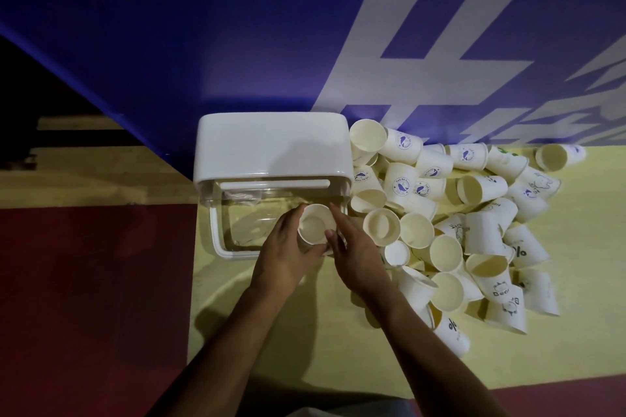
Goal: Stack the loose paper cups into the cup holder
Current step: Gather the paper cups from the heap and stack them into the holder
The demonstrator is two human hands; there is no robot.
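While fingertips of both hands press its rim, a white paper cup sits upright, mouth up, over the clear front of the cup holder. Left hand curls around the cup's near left side, thumb beneath; right hand closes on the right side, index finger stretched along the rim. Both forearms reach up from the lower edge. Loose cups lie heaped just right of the holder on the yellow floor.
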